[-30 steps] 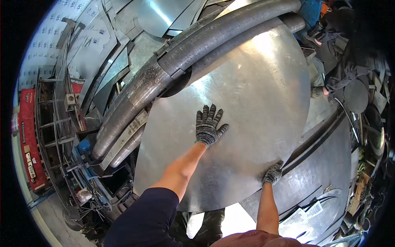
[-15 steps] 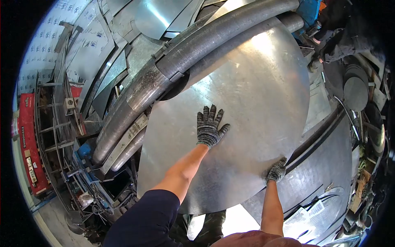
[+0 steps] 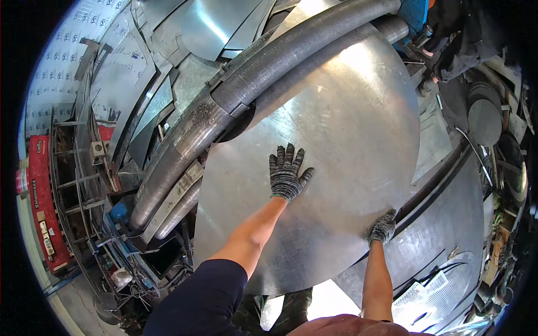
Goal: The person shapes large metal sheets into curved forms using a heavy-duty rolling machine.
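A large round-edged sheet of bare metal (image 3: 336,134) fills the middle of the view, its far side lying against long thick metal rolls (image 3: 269,70). My left hand (image 3: 288,178), in a grey-and-black knit glove, lies flat on the sheet with its fingers spread. At the sheet's near right edge is my right hand (image 3: 383,227), gloved the same way. Its fingers close around that edge; the fingertips underneath are hidden.
Another dark metal sheet (image 3: 437,218) lies to the right, beside perforated metal pieces (image 3: 431,297). Round discs (image 3: 485,120) are stacked farther right. Leftward stand a red machine panel (image 3: 45,207) and cluttered frames. Someone in dark clothing (image 3: 468,53) is at the upper right.
The view has shifted slightly. My right hand appears a little farther right and up, still at the sheet's edge. My left hand keeps its flat pose on the metal.
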A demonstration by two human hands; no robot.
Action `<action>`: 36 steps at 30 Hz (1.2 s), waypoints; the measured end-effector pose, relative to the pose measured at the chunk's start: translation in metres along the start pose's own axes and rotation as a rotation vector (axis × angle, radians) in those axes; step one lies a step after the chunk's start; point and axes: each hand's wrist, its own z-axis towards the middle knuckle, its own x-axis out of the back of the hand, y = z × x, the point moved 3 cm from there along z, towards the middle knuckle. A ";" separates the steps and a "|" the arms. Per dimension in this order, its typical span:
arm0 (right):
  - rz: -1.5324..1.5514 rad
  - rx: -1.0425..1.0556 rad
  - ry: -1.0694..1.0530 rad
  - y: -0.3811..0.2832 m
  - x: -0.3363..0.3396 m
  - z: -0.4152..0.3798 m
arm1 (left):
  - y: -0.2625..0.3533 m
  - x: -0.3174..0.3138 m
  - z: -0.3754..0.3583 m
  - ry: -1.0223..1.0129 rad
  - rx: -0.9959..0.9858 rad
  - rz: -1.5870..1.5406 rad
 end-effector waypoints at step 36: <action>0.106 0.127 -0.029 -0.013 -0.012 0.034 | -0.097 0.022 -0.105 -0.071 0.061 0.097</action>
